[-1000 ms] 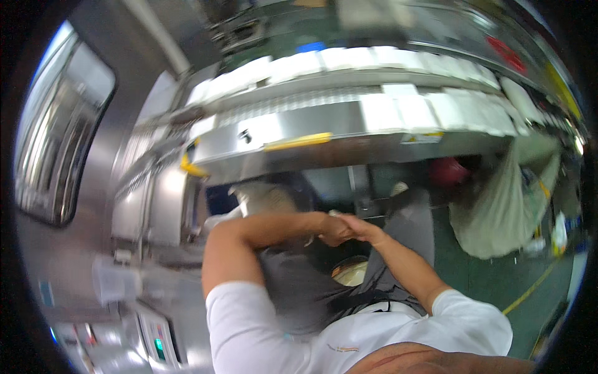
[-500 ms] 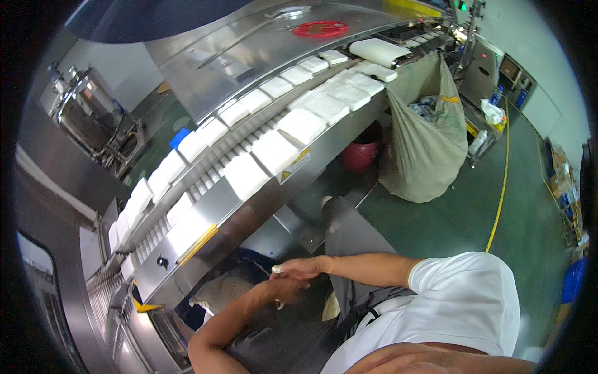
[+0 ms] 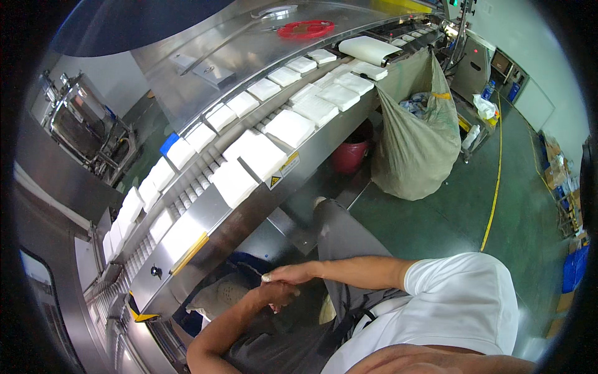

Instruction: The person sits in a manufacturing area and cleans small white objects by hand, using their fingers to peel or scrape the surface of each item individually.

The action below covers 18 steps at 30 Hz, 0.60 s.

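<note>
My hands meet low over my lap, beside the near side of the conveyor. My right hand [image 3: 290,273] lies on top with its fingers drawn in. A small pale thing [image 3: 266,278] shows at its fingertips, too small to name. Just beneath, my left hand [image 3: 280,295] is curled and touches the right one; what its fingers hold, if anything, is hidden. Flat stacks of white folded sheets [image 3: 234,183] lie along the conveyor's metal edge, beyond my hands. Another row of white stacks [image 3: 200,136] runs along the far side of the rollers [image 3: 198,183].
A big beige cloth sack [image 3: 414,153] hangs at the conveyor's right end, beside a dark red bucket [image 3: 350,156]. A red ring-shaped thing [image 3: 305,29] lies on the steel top. At left stands a steel tank [image 3: 80,118]. A yellow line [image 3: 493,202] crosses the green floor.
The view has shifted slightly, so the conveyor and sack sit a little further left. My hands stay together; the left hand, blurred before, now shows more clearly against the right.
</note>
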### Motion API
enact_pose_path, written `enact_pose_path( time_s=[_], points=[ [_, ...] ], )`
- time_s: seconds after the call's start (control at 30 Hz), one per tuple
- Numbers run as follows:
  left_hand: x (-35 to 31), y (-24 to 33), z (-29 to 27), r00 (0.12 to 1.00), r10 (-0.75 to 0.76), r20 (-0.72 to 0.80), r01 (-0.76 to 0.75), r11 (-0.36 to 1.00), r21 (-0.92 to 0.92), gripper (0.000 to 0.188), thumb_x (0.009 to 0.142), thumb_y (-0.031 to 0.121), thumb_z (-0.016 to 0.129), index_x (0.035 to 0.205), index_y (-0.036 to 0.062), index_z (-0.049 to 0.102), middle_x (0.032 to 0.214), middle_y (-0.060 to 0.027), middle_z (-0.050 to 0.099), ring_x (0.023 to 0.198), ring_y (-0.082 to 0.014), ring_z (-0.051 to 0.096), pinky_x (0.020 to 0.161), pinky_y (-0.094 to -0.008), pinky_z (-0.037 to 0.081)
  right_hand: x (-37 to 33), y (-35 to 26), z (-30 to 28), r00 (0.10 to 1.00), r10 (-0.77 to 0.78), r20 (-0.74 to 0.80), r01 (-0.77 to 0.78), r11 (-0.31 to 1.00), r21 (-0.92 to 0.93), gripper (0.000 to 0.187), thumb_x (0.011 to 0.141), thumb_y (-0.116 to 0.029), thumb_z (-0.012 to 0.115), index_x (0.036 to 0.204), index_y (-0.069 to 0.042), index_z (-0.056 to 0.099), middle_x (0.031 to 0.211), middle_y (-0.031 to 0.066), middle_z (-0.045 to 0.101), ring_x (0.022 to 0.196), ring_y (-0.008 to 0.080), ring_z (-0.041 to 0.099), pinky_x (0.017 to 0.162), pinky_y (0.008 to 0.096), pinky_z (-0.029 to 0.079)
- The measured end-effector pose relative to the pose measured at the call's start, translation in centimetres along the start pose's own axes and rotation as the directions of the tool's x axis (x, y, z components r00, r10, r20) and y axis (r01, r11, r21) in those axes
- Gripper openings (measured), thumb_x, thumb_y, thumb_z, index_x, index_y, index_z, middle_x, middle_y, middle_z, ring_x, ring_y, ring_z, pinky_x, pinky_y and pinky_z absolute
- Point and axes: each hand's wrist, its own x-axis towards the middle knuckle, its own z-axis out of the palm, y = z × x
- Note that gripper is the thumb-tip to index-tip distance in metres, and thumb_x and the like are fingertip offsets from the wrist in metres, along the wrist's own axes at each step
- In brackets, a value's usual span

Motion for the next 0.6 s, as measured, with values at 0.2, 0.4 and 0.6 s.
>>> enact_pose_path(
  time_s=[0.2,0.4,0.6],
  points=[
    [1.2,-1.5,0.6,0.995,0.006,0.104,-0.012,0.998,0.055,0.025,0.087,0.008,0.051,0.111,0.0056,0.06,0.082,-0.0159,0.067,0.063,-0.0257,0.069,0.049,-0.0356,0.055,0.9,1.5,-1.2,1.0,0.029,-0.005,-0.029,0.959,-0.281,0.064,0.099,-0.056,0.036,0.122,0.0,0.059,0.113,0.0115,0.065,0.098,0.0212,0.06,0.089,0.0344,0.046],
    [0.9,-0.7,-0.3,0.989,0.029,0.144,-0.06,0.974,0.218,0.026,0.085,0.004,0.051,0.11,0.0024,0.06,0.091,-0.0174,0.067,0.072,-0.0277,0.069,0.055,-0.0393,0.056,1.0,2.1,-1.6,0.97,0.213,-0.119,-0.239,0.928,-0.284,0.062,0.101,-0.053,0.033,0.12,-0.003,0.063,0.111,0.0025,0.064,0.093,0.014,0.053,0.083,0.0282,0.042],
    [1.1,-1.9,0.5,0.993,0.108,-0.038,-0.102,0.985,0.138,0.032,0.084,0.003,0.051,0.114,0.0023,0.061,0.101,-0.0164,0.067,0.093,-0.0259,0.066,0.077,-0.0373,0.054,1.2,3.0,-2.6,0.961,0.228,-0.157,-0.262,0.934,-0.245,0.058,0.102,-0.049,0.033,0.127,-0.002,0.057,0.119,0.0074,0.061,0.105,0.0178,0.054,0.091,0.0326,0.044]
  ],
)
